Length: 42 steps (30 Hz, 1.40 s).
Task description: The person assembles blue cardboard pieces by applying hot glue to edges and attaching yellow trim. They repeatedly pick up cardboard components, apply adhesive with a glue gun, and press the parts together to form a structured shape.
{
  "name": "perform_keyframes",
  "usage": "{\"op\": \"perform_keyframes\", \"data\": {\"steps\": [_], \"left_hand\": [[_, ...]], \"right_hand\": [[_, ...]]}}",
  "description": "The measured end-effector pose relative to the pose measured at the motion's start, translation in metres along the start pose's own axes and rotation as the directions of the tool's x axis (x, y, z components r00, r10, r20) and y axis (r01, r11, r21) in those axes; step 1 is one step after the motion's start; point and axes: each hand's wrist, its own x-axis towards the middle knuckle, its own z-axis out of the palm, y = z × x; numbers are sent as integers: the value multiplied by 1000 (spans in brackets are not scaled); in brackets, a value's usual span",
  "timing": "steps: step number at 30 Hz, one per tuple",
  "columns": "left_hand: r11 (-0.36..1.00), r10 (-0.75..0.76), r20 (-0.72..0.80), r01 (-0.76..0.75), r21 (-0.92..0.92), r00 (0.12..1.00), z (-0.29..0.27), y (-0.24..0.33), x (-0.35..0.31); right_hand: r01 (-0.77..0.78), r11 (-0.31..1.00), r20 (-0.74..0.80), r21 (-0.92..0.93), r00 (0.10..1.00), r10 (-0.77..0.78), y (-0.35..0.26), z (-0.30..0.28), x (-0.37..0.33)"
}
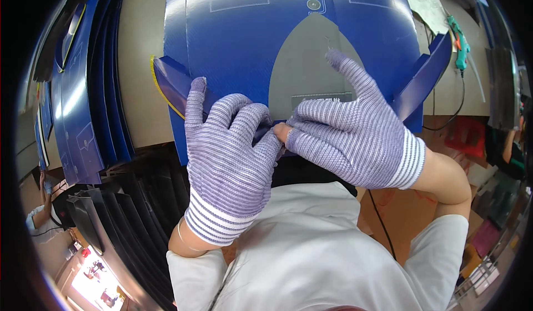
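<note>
Both hands wear purple and white striped knit gloves and meet at the near edge of a glossy blue panel (233, 39). My left hand (227, 150) is closed, its middle fingers curled down at that edge and its little finger stretched out. Thumb and forefinger of my right hand (355, 128) are pinched against the left hand's fingertips, while one other finger points away over a grey arched area (300, 61) on the panel. A bare fingertip shows between the hands. Whatever they pinch is hidden. A curved blue flap (172, 83) with a yellow edge rises on the left; another flap (425, 81) slants up on the right.
A green glue gun (459, 44) with a cable lies at the right, beside a pale crumpled sheet (430, 14). Blue panels (78, 105) stand stacked at the left, dark sheets (139, 222) below them. Parts of other people show at far left (41, 216) and right (508, 144).
</note>
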Motion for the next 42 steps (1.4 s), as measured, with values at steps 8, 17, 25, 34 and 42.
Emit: {"op": "perform_keyframes", "data": {"steps": [8,17,25,34,42], "left_hand": [[996,-89,54,89,15,995,-1,4,3],[991,107,38,-103,-91,994,-25,-18,6],[987,155,-15,-154,43,988,-45,-50,8],[987,153,55,-155,32,987,-29,-28,45],[957,-29,-126,-9,-291,992,-10,-23,40]], "right_hand": [[-360,932,216,-50,907,362,9,-48,-47],[-31,972,171,-234,983,73,18,-60,-58],[-61,877,165,-477,974,158,34,-89,-66],[-425,783,-129,-454,901,414,29,-52,-42],[-582,806,-237,-110,802,548,22,-42,-51]]}}
